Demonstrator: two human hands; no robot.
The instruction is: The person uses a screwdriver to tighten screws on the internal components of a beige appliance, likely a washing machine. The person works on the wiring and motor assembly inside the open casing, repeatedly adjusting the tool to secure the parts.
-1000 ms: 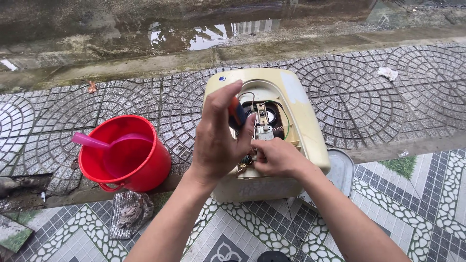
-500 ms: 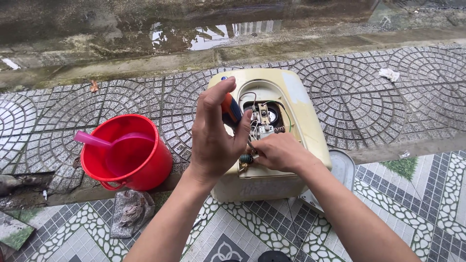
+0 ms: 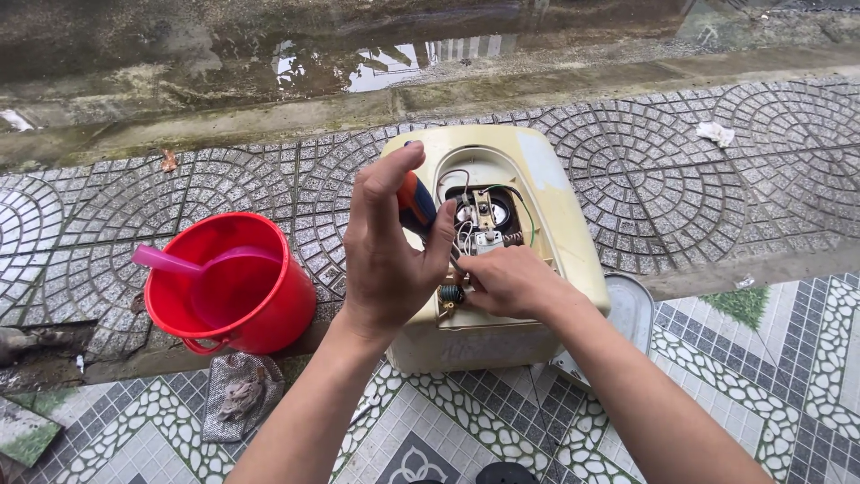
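A cream-coloured water heater (image 3: pixel 555 193) lies on the paving with its end cover off, showing wires and a round metal fitting (image 3: pixel 484 215). My left hand (image 3: pixel 385 251) grips a screwdriver with an orange and blue handle (image 3: pixel 416 202), its shaft pointing down toward the opening. My right hand (image 3: pixel 511 282) rests on the heater's near edge, fingertips pinched at the wiring beside a small green part (image 3: pixel 451 294). What the right fingers hold is hidden.
A red bucket (image 3: pixel 260 314) with a pink ladle (image 3: pixel 170 263) stands to the left. A dirty rag (image 3: pixel 240 394) lies on the tiles below it. A grey cover plate (image 3: pixel 627 309) leans beside the heater's right. A puddle lies beyond the kerb.
My left hand has lifted and shifted left with the screwdriver, uncovering the opening's wires. The right hand stays at the heater's near edge.
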